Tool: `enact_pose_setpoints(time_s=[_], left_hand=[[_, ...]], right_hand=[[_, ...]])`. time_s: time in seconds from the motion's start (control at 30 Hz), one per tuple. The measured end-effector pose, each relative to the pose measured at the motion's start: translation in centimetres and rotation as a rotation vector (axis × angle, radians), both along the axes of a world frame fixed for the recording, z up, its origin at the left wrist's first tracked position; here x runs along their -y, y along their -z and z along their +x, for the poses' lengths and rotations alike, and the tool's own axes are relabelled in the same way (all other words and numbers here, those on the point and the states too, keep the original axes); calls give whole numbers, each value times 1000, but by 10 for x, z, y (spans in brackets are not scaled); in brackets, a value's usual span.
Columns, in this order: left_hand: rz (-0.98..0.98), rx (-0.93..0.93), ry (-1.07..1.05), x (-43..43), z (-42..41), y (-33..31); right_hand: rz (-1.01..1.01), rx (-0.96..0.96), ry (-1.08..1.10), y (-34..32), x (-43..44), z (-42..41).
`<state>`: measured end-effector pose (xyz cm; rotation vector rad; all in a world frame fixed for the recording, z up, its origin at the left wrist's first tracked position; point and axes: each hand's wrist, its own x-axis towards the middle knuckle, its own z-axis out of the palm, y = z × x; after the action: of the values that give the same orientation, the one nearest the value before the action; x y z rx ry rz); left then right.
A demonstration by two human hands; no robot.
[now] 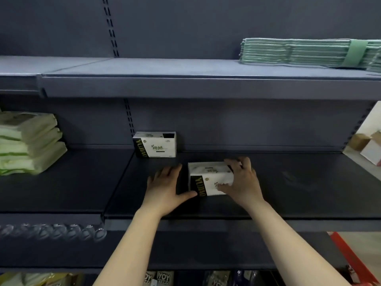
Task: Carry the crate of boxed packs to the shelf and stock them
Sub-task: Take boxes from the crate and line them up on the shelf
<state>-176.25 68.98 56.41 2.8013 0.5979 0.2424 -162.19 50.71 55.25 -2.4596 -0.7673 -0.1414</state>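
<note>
Your right hand [241, 182] grips the right end of the boxed pack [208, 178], which lies long axis left to right at mid-depth on the shelf [299, 182], while your left hand [165, 188], fingers straight, touches its left end with the thumb only; the stocked pack [155, 144] stands apart at the back-left corner.

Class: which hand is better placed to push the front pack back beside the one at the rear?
Right. The right hand holds the front pack, fingers curled over its far side. The left hand lies flat on the shelf beside it, only its thumb touching the pack, so it could merely steady.
</note>
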Motion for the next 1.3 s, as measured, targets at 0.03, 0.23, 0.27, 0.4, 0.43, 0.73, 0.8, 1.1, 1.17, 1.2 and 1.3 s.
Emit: enact_pose_setpoints(time_s=[0.03,0.23,0.27,0.4,0.43,0.73,0.8,1.1,1.17,1.2,1.3], left_hand=[[-8,0,4,-5,3,0],[28,29,41,-32,20,5],[36,35,43,-37,23,8],[46,65,35,-55,35,16],[53,68,34,-59,38,18],[69,62,17,-81,58,33],[58,69,26,-84,61,36],[38,48,34,-87,61,40],[40,41,33,-84,57,39],[46,41,33,-82,55,38],[54,31,36,-74,50,33]], right_hand=[[2,9,7,-1,-7,3],[-10,81,-6,1,-49,37],[-10,85,-6,1,-56,43],[8,100,-12,4,-81,63],[9,105,-11,5,-87,67],[-6,140,32,7,-125,99],[-22,144,34,7,-131,107],[-19,147,41,10,-137,114],[-13,137,24,10,-134,113],[-10,129,11,8,-131,112],[-24,107,-37,5,-119,106]])
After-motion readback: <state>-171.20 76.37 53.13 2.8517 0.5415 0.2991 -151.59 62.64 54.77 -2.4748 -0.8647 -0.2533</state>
